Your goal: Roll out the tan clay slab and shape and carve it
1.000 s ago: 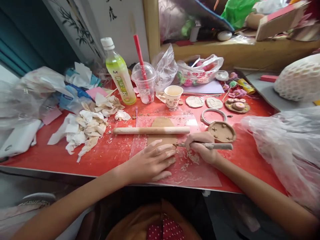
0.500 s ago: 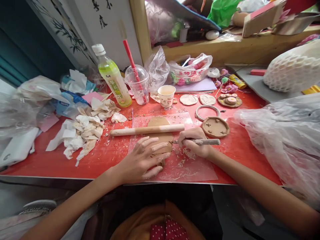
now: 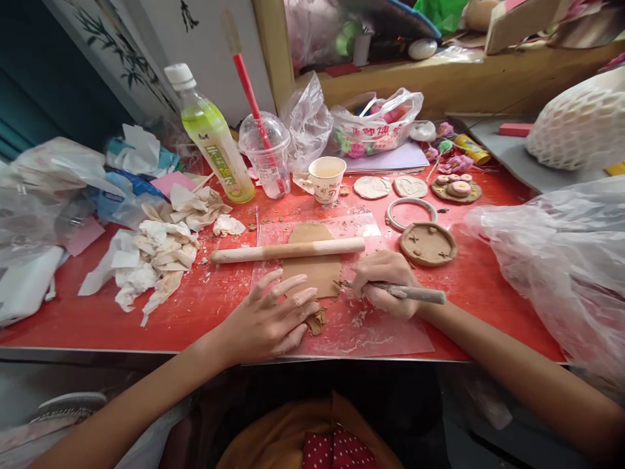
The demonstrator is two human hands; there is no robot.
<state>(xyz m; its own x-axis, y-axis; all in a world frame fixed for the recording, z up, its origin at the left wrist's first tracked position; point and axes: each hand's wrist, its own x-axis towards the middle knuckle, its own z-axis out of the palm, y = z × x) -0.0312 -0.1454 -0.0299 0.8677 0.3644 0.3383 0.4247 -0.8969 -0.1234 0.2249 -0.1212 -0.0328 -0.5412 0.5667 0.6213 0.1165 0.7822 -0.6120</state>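
Note:
A flat slab of brown clay (image 3: pixel 319 275) lies on a clear plastic sheet (image 3: pixel 390 335). Across its upper part rests a wooden rolling pin (image 3: pixel 288 250). My left hand (image 3: pixel 276 316) is spread with its fingers over the slab's lower left side, beside a crumpled lump of clay (image 3: pixel 316 321). In my right hand (image 3: pixel 388 283) is a clay-smeared carving tool (image 3: pixel 420 293), pinched like a pen, its thin tip at the slab's lower right edge. To the right sits a round clay dish (image 3: pixel 428 244) with small marks in it, and a ring (image 3: pixel 411 213) behind.
Crumpled tissues (image 3: pixel 156 251) lie at the left. Behind the sheet stand a green drink bottle (image 3: pixel 215 140), a plastic cup (image 3: pixel 267 156) with a brush, and a paper cup (image 3: pixel 327 179). Decorated clay discs (image 3: pixel 456 189) lie at the back right. A plastic bag (image 3: pixel 547 260) covers the right side.
My left hand has drawn back down and left, uncovering more of the slab and the clay lump. The tool in my right hand has moved slightly lower. The view has shifted a little.

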